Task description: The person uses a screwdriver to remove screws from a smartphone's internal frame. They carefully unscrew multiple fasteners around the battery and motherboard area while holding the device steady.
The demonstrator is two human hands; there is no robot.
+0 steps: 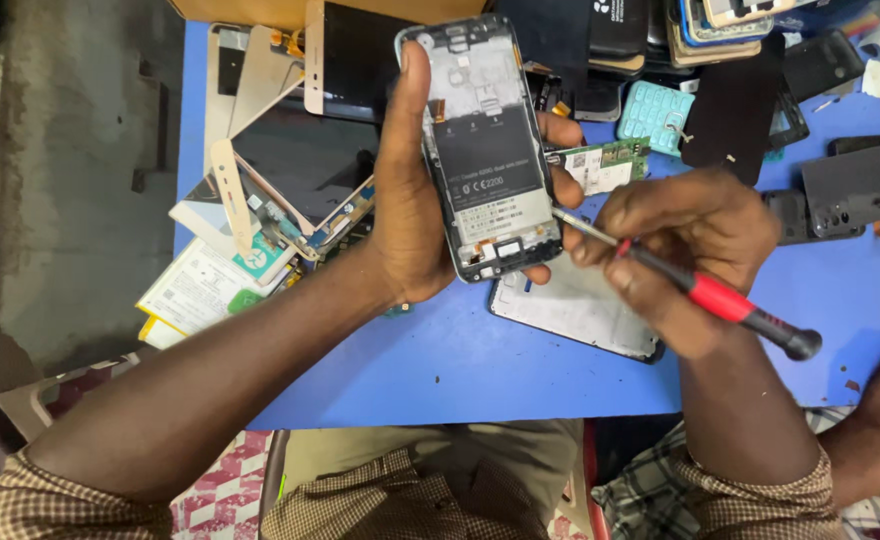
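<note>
Left hand is wrapped around an opened phone, back cover off, thumb up one long edge and fingertips curling round the far edge, so it is clamped firmly and lifted clear of the blue table. Right hand is closed round a red-and-black screwdriver, its metal tip resting at the phone's lower edge nearest that hand, just beside the left fingertips.

The risk, as I judge it: the tip sits very close to those fingertips and to the battery, so a slip off a screw head could jab a finger or gouge the dark cell (the phone is held in the air, with nothing bracing it). A loosened screw could also drop into the clutter below.

Labels now. On the phone, a dark battery face with pale print, and under it a white rectangular sticker with small rows of marks. Beyond the left fingertips, a green circuit board carries a white label. Under the right hand lies a white back panel. Past the left wrist, a white-and-green flat package sits among loose screens, a yellow edge showing beneath it.
</note>
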